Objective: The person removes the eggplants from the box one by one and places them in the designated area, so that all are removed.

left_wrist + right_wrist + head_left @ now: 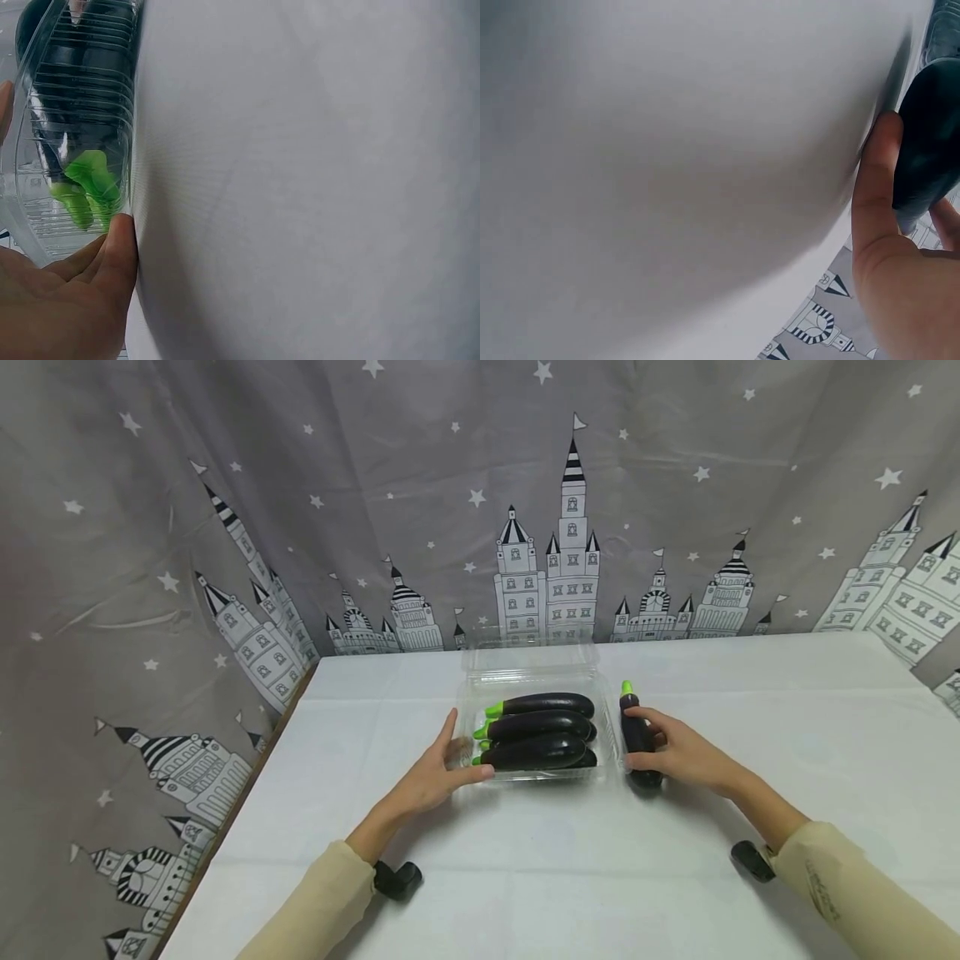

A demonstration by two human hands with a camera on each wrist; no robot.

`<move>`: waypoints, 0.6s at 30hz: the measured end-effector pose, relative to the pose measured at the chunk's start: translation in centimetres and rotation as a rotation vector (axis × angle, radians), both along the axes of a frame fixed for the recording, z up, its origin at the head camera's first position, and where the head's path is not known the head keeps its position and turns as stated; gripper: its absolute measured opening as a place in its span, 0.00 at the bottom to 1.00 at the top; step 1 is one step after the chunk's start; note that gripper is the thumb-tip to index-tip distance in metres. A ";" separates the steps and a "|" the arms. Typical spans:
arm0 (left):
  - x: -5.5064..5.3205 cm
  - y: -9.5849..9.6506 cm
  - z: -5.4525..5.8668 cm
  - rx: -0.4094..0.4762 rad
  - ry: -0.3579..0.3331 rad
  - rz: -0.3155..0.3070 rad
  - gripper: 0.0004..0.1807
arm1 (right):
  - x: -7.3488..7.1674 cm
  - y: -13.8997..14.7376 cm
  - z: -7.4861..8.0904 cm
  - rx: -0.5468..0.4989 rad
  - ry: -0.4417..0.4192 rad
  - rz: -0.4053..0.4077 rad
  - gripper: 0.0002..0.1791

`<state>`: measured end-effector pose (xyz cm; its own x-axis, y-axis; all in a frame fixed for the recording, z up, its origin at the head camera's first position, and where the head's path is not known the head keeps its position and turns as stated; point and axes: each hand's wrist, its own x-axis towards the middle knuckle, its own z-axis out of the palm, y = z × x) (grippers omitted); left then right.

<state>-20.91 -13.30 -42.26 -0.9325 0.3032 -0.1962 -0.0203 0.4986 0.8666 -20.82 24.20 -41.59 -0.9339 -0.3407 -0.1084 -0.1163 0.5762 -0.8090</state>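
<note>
While your left hand (429, 778), fingers spread, touches the clear container (608, 739), press lightly to steady it; your right hand (684, 753) curls its fingers round the loose eggplant (637, 737) beside it on the surface (525, 885), so grip evenly, minding the stacked eggplants (538, 725) inside.

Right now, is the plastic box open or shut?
The box is open: its lid is folded back toward the curtain, leaving eggplants inside uncovered.
</note>
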 end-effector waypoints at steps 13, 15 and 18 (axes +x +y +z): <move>0.0 0.0 -0.2 0.012 -0.002 -0.003 0.62 | 0.0 -0.1 0.0 -0.100 -0.086 -0.012 0.43; 0.0 0.0 -0.2 0.010 0.000 -0.002 0.62 | 0.1 -0.1 0.0 -0.103 -0.086 -0.016 0.44; 0.0 -0.1 -0.2 0.012 0.001 0.001 0.63 | 0.1 -0.2 -0.1 -0.106 -0.080 -0.028 0.45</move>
